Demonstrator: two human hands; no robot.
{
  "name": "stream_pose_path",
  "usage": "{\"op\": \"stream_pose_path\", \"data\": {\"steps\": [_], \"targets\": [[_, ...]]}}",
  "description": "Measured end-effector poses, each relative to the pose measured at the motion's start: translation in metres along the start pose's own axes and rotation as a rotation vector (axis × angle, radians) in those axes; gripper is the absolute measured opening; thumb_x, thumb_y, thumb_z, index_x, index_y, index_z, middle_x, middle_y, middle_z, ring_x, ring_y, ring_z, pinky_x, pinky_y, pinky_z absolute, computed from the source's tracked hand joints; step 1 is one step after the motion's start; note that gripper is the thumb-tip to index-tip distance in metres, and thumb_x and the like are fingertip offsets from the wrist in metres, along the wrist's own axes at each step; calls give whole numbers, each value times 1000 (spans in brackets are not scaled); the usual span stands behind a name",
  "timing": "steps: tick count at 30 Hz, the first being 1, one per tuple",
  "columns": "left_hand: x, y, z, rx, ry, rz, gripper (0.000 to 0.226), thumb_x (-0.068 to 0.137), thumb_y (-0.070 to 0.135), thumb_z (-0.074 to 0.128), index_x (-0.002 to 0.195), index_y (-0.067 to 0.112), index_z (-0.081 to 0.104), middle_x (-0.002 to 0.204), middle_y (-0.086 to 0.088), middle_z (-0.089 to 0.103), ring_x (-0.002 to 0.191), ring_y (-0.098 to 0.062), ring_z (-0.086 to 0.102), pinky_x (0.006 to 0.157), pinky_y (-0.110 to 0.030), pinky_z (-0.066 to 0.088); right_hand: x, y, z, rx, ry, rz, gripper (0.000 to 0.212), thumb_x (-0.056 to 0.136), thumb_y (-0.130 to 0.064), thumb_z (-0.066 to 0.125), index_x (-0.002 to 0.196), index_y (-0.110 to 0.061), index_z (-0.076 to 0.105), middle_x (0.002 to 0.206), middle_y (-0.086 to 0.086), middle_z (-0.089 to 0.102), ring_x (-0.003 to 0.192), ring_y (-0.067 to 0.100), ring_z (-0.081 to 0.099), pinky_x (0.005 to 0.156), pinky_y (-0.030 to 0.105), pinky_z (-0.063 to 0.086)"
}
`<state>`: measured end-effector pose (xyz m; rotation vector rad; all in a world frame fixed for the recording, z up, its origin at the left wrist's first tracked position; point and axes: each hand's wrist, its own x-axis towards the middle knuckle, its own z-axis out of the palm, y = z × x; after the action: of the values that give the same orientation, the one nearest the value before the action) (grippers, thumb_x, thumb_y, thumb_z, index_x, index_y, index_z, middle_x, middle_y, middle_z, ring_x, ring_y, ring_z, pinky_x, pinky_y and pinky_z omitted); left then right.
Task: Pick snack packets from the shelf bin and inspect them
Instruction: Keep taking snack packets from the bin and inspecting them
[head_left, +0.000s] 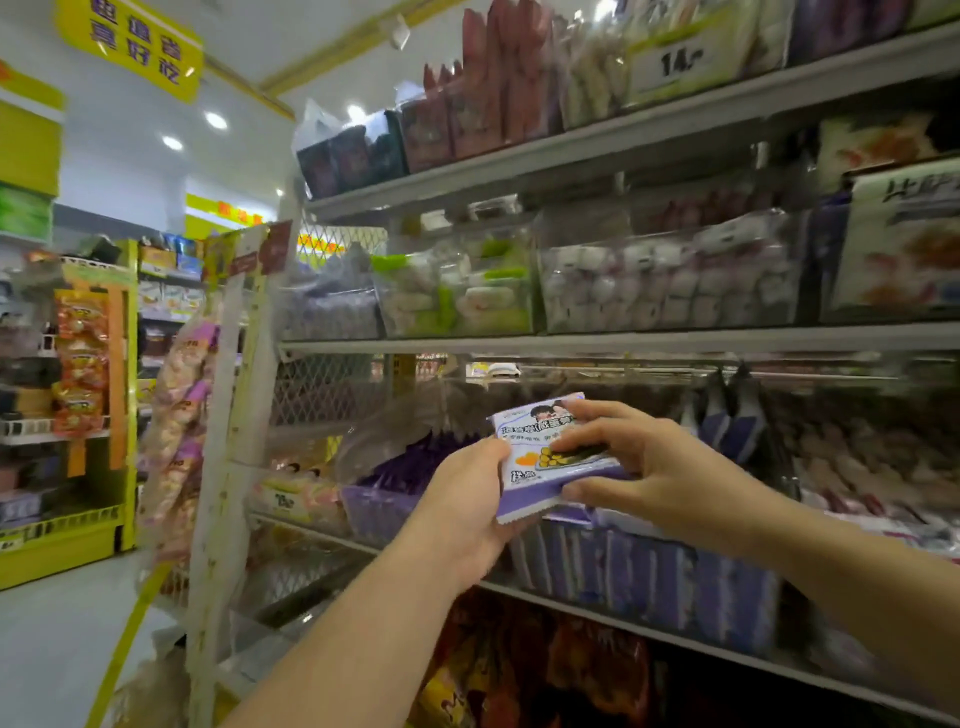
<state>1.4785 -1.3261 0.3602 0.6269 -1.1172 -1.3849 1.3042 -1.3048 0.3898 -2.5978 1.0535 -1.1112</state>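
Left hand (467, 499) nearest, grip curled round the near-left edge of a flat white-and-purple plastic snack packet (550, 457); right hand (639, 467) opposite, grip pinching its right side, just above the clear plastic shelf bin (727, 597) of purple packets. Looks picked and under inspection, with the rest in that bin yet to pull. Cannot read the blurred print; packet's back and left fingertips hidden.

An open gap runs between the purple-packet bin (376, 512) and the shelf board (571, 343) above it. The left hand (467, 499) and right hand (644, 467), gripping a snack packet (540, 447), fill its near side. Hanging packets (727, 421) crowd the right, a side rack (223, 415) the left.
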Motion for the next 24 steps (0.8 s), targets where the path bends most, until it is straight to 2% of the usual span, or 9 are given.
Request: {"op": "stream_pose_path", "data": {"steps": [3, 5, 6, 8, 10, 13, 17, 20, 24], "targets": [[33, 5, 8, 308, -1, 64, 33, 103, 22, 41, 88, 17, 70, 78, -3, 76, 64, -15, 71, 55, -30, 56, 20, 17, -32, -102, 23, 30, 17, 84, -27, 72, 95, -38, 68, 113, -19, 63, 105, -11, 57, 91, 13, 47], [60, 7, 5, 688, 28, 238, 32, 101, 24, 46, 84, 25, 73, 84, 2, 75, 78, -16, 70, 78, -37, 58, 36, 31, -51, -290, -2, 85, 15, 88, -30, 67, 103, -31, 68, 110, -15, 65, 100, -1, 60, 85, 18, 50], [73, 8, 3, 885, 25, 340, 26, 100, 24, 48, 93, 27, 73, 93, 5, 74, 87, -14, 68, 88, -31, 54, 44, 39, -59, -385, -39, 132, 18, 90, -34, 64, 107, -29, 67, 111, -12, 64, 99, 1, 59, 85, 21, 50], [96, 11, 1, 1181, -6, 478, 25, 98, 26, 52, 116, 27, 68, 109, 13, 69, 94, 0, 61, 77, 0, 43, 59, 53, -68, -513, -148, 246, 24, 92, -38, 60, 114, -28, 62, 114, -9, 61, 100, 6, 57, 85, 24, 49], [118, 13, 0, 1339, -66, 495, 30, 97, 27, 52, 124, 28, 64, 115, 15, 66, 92, 7, 55, 67, 5, 36, 72, 64, -73, -632, -266, 313, 30, 95, -39, 56, 121, -23, 59, 118, -2, 59, 103, 13, 56, 87, 29, 49], [149, 18, 7, 1568, -165, 475, 30, 95, 25, 52, 122, 28, 65, 118, 9, 68, 100, -2, 60, 81, -11, 43, 89, 81, -78, -677, -363, 373, 33, 97, -37, 53, 125, -20, 56, 122, 2, 57, 107, 20, 56, 88, 32, 47], [187, 17, 21, 1778, -261, 314, 30, 95, 24, 54, 123, 27, 64, 122, 0, 66, 108, -20, 63, 92, -30, 50, 105, 101, -81, -639, -367, 397, 29, 97, -39, 52, 121, -24, 57, 117, -1, 59, 100, 17, 56, 82, 29, 47], [208, 5, 31, 1833, -312, 211, 29, 94, 32, 57, 121, 25, 63, 124, -1, 63, 110, -21, 61, 95, -34, 50, 111, 113, -79, -663, -366, 395, 27, 96, -42, 52, 119, -28, 57, 118, -3, 59, 98, 15, 56, 78, 27, 44], [223, -9, 37, 1934, -360, 196, 31, 94, 37, 55, 120, 22, 64, 124, -4, 64, 112, -22, 60, 96, -36, 49, 111, 122, -80, -695, -376, 342, 31, 96, -43, 51, 123, -30, 55, 122, -4, 58, 106, 15, 55, 89, 29, 45]]}}
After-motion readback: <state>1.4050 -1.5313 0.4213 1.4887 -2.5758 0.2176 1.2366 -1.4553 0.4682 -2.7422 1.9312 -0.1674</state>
